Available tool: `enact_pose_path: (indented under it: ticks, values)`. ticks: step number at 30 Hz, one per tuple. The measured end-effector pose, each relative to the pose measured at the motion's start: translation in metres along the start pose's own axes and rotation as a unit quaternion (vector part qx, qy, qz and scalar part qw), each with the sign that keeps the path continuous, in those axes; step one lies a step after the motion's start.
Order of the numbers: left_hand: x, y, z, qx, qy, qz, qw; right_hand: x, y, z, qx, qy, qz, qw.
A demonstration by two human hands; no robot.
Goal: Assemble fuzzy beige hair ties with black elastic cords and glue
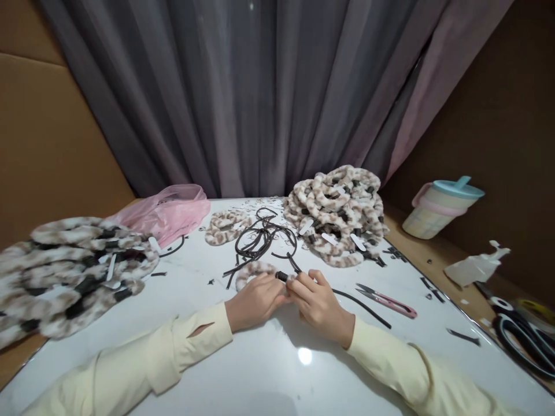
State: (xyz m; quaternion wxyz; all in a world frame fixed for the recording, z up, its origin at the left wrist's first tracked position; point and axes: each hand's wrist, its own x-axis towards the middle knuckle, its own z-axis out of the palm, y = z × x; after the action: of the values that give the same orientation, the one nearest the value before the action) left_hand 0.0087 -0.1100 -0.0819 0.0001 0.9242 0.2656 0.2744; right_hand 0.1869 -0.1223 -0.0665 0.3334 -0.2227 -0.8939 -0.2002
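So both hands are right up against each other over the middle of the table (pixel 269 364). The left hand (pixel 258 301) is closed on a fluffy ring (pixel 255 270), white with brownish patches, which pokes out past the knuckles toward the curtain side. There's a dark band (pixel 281 277) on the ring between the two hands. The right hand (pixel 319 306) is curled shut too, pinching a black cord (pixel 362 307) right by that band, though the fingertips are too hidden to tell the exact grip.

Just beyond the hands there's a loose tangle of black cords (pixel 255 240), with a small fluffy bundle (pixel 226 226) beside it. Big heap of fluffy rings (pixel 338 214) at the far right, another heap (pixel 65 271) on the left next to a crumpled pink bag (pixel 169 211). Pink-handled snips (pixel 390 303) lie open to the right of the right hand, with black offcuts (pixel 433 290) further over.

The tabletop is white and shiny. Past its right edge are a blue-lidded cup (pixel 440 208), a white crumpled packet (pixel 477 266) and black-handled scissors (pixel 522 341). Grey curtains (pixel 243 98) hang behind, brown panels (pixel 56 133) either side.
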Motion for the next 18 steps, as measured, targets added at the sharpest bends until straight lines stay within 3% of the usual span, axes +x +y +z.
enact_pose_path:
  ticks: [7,13,18]
  values:
    - [-0.001,0.0,-0.001,-0.02,-0.01,-0.008,1.0,-0.001,-0.001,0.002,-0.004,0.012,-0.007,1.0]
    - [-0.004,-0.004,0.003,-0.009,0.006,-0.061,0.998,0.0,0.006,0.005,0.091,-0.05,0.111,0.988]
    - [-0.005,-0.003,0.005,0.018,0.012,-0.043,0.999,-0.003,0.016,0.0,0.161,-0.109,0.152,0.969]
